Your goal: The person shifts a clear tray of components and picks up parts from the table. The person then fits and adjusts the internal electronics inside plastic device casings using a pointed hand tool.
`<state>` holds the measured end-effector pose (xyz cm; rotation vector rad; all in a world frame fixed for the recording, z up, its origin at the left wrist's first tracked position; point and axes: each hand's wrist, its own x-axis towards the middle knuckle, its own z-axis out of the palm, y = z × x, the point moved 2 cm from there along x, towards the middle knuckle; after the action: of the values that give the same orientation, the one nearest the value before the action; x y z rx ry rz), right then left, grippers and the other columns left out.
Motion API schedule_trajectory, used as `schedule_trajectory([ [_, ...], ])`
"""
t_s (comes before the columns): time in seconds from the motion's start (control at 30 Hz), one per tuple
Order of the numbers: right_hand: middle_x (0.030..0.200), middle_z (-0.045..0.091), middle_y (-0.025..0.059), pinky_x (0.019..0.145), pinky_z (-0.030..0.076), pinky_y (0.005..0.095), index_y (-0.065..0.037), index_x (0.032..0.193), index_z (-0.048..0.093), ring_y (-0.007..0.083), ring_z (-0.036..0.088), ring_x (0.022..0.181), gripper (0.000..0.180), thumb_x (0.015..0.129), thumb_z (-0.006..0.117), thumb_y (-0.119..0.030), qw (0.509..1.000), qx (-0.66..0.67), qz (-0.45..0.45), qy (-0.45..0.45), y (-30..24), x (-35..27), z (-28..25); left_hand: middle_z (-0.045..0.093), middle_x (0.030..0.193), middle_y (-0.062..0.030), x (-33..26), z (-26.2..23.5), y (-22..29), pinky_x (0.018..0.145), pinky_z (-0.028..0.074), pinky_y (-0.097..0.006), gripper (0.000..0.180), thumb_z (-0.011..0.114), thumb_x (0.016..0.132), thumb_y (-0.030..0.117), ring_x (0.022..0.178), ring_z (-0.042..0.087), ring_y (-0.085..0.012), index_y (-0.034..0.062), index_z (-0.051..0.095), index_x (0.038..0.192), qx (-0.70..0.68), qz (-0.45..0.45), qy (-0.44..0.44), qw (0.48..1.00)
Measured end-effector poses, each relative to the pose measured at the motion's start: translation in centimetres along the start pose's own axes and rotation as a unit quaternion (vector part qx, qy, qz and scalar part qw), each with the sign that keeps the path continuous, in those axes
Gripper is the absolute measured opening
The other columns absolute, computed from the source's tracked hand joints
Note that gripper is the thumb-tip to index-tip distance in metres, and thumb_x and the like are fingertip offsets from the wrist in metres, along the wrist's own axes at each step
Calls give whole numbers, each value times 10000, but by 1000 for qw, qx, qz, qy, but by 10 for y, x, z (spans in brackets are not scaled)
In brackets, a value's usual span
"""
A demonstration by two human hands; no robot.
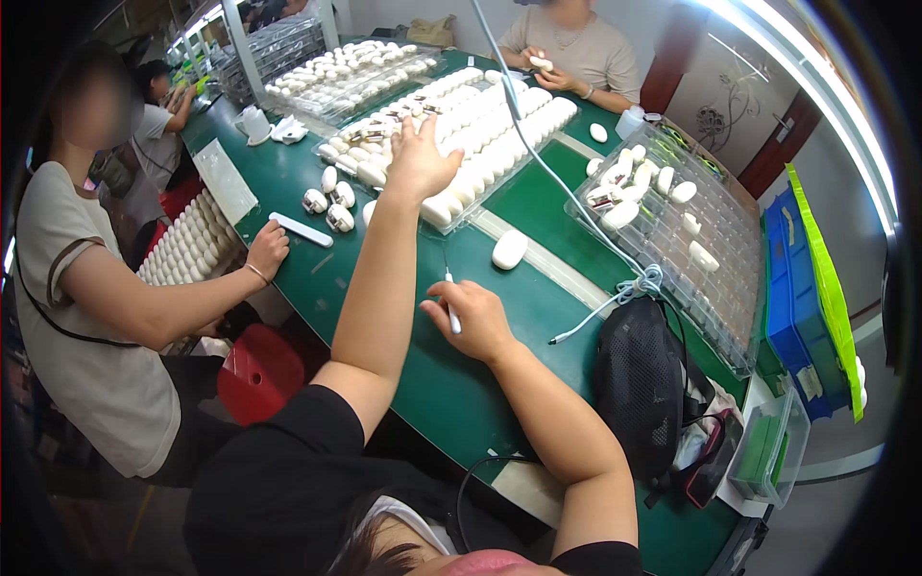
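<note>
My left hand (pixel 423 161), fingers spread wide with nothing to be seen in its grip, reaches over the rows of white oval pieces (pixel 490 165); a few with dark insides showing (pixel 434 108) lie just past its fingertips, and I cannot tell whether I touch any. My right hand (pixel 475 322), farther from the rows, is wrapped round a thin white tool (pixel 453 312), its long axis running away from me, tip toward the rows. A loose oval (pixel 510 250) lies beyond it, to the right, on the green table (pixel 423 384). A hanging cord (pixel 530 152) slants across the rows, right of my left hand
</note>
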<state>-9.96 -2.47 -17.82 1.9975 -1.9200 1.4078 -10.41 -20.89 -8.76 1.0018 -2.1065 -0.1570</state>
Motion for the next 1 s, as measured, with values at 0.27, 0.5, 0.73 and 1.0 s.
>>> schedule_trajectory([
  [0.27,687,596,78,597,465,373,-85,891,586,259,578,672,205,795,671,-244,998,27,60,-18,12,-4,-10,662,873,-103,-20,-102,75,711,512,-250,117,559,876,67,801,648,-146,-19,618,929,-673,95,-39,733],
  [0.5,693,598,84,613,457,384,-75,871,577,273,577,699,176,790,667,-202,996,54,67,-17,6,8,0,637,884,-94,-95,-213,90,716,527,-348,60,672,788,63,813,619,-221,45,657,733,-758,345,-223,507],
  [0.73,686,599,92,592,459,358,-58,894,577,262,576,658,177,779,680,-144,997,37,61,-17,15,2,-2,634,905,-104,-97,-196,109,639,464,-290,94,646,776,20,748,538,-209,57,620,858,-793,411,-255,369],
  [1.0,713,602,90,622,460,377,-75,872,571,271,582,705,167,789,671,-181,996,47,76,-28,12,1,-2,631,876,-102,-119,-203,118,611,469,-307,96,658,765,33,703,533,-209,63,570,740,-836,312,-106,440],
])
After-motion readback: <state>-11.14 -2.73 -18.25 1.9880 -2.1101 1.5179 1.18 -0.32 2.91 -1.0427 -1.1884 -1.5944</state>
